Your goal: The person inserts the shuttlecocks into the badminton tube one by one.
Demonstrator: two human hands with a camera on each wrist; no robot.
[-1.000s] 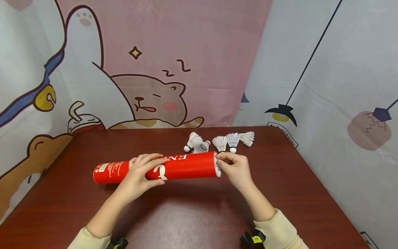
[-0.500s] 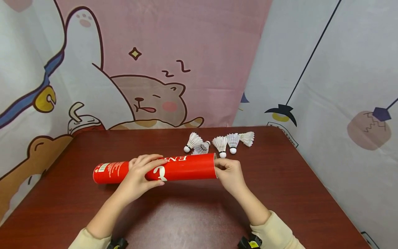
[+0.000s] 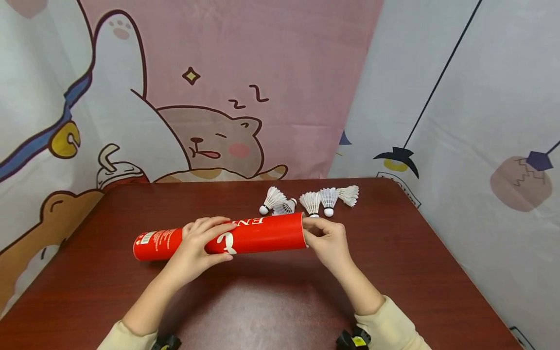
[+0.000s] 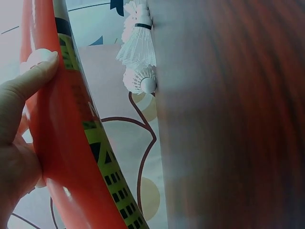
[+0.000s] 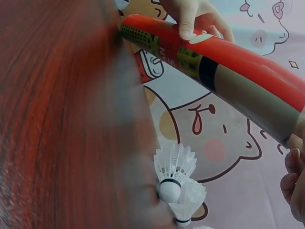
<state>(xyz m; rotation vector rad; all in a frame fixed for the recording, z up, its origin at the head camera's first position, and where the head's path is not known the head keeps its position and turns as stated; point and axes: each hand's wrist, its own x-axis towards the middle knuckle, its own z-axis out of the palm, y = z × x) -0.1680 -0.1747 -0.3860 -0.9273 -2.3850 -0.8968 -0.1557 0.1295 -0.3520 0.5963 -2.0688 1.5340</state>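
A long red shuttlecock tube lies across the middle of the head view, its right mouth tilted up above its left end. My left hand grips it around the middle, thumb on the near side and fingers over the top. At the mouth is my right hand, with the fingertips inside the rim and hidden; I cannot tell whether they pinch anything. In the right wrist view the tube shows a grey and green side, and my right hand is at its near end.
Several white shuttlecocks lie in a loose row at the back of the dark red wooden table. A cartoon-printed cloth hangs right behind the table's far edge.
A second ago white feathers stuck out of the tube's mouth beside my right fingers; now none show there and my fingertips are inside. My left hand and the tube have barely moved.
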